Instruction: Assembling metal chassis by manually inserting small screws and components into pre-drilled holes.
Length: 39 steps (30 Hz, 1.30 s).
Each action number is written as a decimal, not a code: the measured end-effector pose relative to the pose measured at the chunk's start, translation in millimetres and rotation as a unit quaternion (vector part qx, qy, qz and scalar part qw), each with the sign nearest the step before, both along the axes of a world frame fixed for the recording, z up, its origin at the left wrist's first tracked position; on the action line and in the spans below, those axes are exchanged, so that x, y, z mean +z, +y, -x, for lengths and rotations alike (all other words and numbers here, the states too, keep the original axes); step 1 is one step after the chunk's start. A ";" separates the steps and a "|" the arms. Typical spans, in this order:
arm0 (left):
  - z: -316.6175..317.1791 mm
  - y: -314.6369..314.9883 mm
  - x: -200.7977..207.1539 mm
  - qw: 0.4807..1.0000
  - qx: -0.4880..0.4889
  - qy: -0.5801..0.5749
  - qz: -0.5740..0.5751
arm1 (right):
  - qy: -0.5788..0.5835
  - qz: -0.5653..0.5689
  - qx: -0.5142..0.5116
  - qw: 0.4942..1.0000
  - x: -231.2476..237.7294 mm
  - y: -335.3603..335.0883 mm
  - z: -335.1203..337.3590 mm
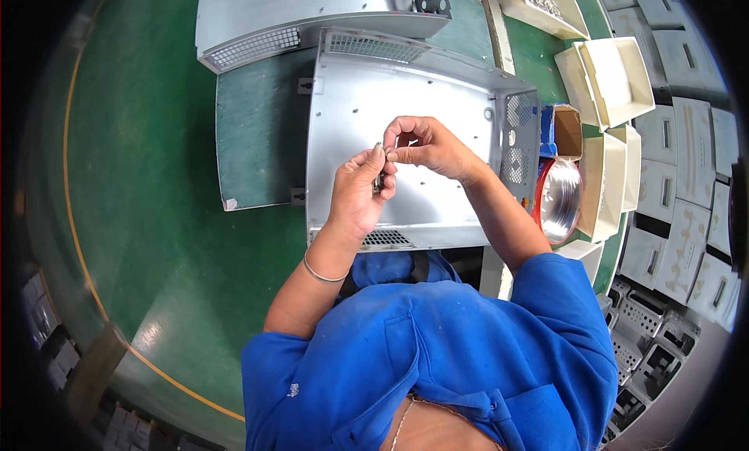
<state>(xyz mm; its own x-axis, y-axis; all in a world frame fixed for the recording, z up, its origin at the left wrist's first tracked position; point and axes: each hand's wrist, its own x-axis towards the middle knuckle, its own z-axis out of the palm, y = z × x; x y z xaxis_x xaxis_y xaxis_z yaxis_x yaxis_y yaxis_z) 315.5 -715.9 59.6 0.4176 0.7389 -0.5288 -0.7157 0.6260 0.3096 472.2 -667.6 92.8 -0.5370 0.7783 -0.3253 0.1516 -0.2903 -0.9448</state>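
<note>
Above the middle of a silvery sheet-metal box (460, 189), my two hands meet fingertip to fingertip. My left hand (360, 182) is closed around small metal parts (379, 182), partly hidden by the fingers; their exact kind is too small to tell. The thumb and forefinger of my right hand (433, 148) pinch at the left thumb's tip, on something tiny that I cannot make out. Beneath both hands, the box lies open side up, with short studs on its floor and perforated grilles in its walls.
A second sheet-metal housing (289, 6) overlaps the box's far left edge on the green worktable (261, 131). Along the right stand cream plastic bins (624, 80), a blue cardboard box (548, 131) and a red-rimmed round metal dish (563, 201). White cartons (651, 182) are stacked beyond.
</note>
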 end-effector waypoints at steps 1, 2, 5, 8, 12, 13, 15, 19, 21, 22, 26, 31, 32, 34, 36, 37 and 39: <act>3.9 -0.7 0.1 1.000 -0.005 0.000 -0.002 | 0.004 0.000 -0.006 1.000 -0.9 -1.0 2.9; 7.4 -1.7 0.9 1.000 -0.005 0.000 -0.005 | 0.007 -0.001 -0.012 1.000 -3.4 -2.7 5.4; 17.5 -4.5 4.3 1.000 -0.009 0.006 -0.018 | 0.015 -0.010 -0.010 1.000 -5.0 -5.3 12.5; 27.0 -7.2 6.3 0.999 -0.017 0.024 -0.031 | 0.039 -0.012 -0.003 0.999 -6.9 -8.0 20.9; 36.1 -12.5 6.9 0.998 -0.004 0.049 -0.033 | 0.021 -0.004 0.016 1.000 1.3 -7.0 31.9; 37.9 -12.7 7.0 0.998 0.003 0.054 -0.032 | 0.018 -0.004 0.025 1.000 -0.1 -4.4 34.1; 39.7 -13.1 4.0 0.997 -0.004 0.062 -0.042 | 0.008 0.000 0.042 0.999 -6.5 0.0 34.6; 43.0 -11.5 4.9 0.997 -0.006 0.059 -0.041 | 0.049 0.015 0.001 0.999 -15.0 4.5 42.6; 44.8 -10.5 4.8 0.997 -0.015 0.048 -0.056 | 0.092 0.045 -0.066 0.993 -25.0 9.7 45.5; 45.5 -10.2 4.1 0.997 -0.020 0.043 -0.063 | 0.119 0.071 -0.119 0.983 -26.1 13.9 47.1; 47.7 -13.0 -1.6 0.991 -0.066 0.078 -0.084 | 0.244 0.176 -0.289 0.909 -35.6 39.1 44.5; 47.5 -14.6 -5.6 0.983 -0.107 0.111 -0.098 | 0.360 0.247 -0.453 0.777 -51.3 71.5 55.0; 47.3 -14.3 -5.8 0.983 -0.105 0.114 -0.100 | 0.375 0.255 -0.473 0.755 -55.9 80.1 59.2; 47.8 -13.0 -4.5 0.980 -0.118 0.124 -0.104 | 0.414 0.273 -0.516 0.699 -60.2 96.2 64.3; 47.6 -13.4 -4.0 0.979 -0.117 0.129 -0.104 | 0.438 0.279 -0.529 0.671 -57.7 104.9 70.5; 47.7 -13.2 -3.5 0.979 -0.117 0.129 -0.106 | 0.450 0.275 -0.535 0.660 -55.1 108.2 72.3; 47.0 -13.7 -4.3 0.979 -0.113 0.131 -0.104 | 0.466 0.278 -0.539 0.645 -52.7 113.0 74.1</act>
